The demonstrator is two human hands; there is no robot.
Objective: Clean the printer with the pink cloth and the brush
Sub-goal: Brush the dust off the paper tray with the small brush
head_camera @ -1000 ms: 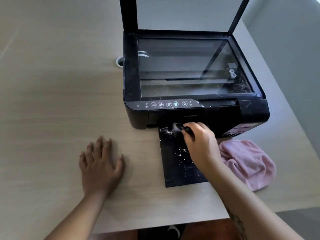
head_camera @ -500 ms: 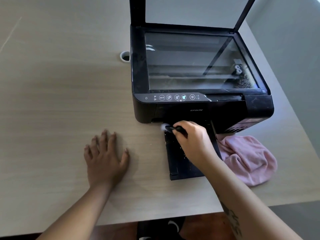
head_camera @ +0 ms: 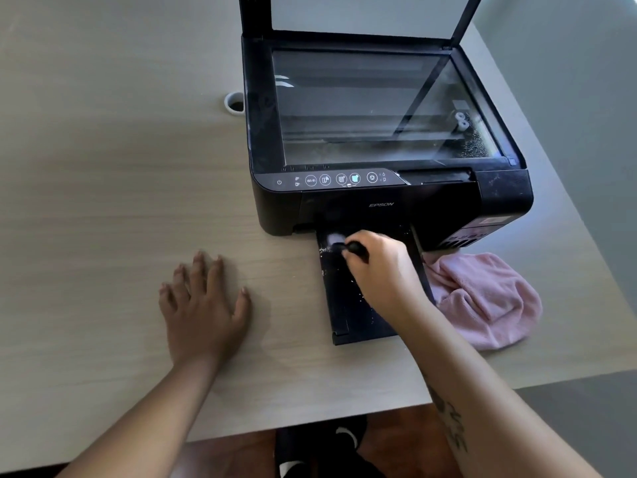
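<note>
Right hand (head_camera: 382, 267) clamped on brush (head_camera: 344, 246) over printer (head_camera: 379, 198) tray; left hand (head_camera: 203, 305) flat, fingers apart.

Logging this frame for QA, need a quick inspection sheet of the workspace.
Surface: light wood-grain table, white specks on the printer's output tray.
Job's things: printer with lid raised; brush at the tray's inner end; pink cloth crumpled right of the tray.
Clutter: nothing seen.
Hands: right hand grips the brush; left hand flat on the table, empty.
Cables: nothing seen; grommet hole beside the printer.
Surroundings: grey wall on the right, floor and dark shoes below.
</note>
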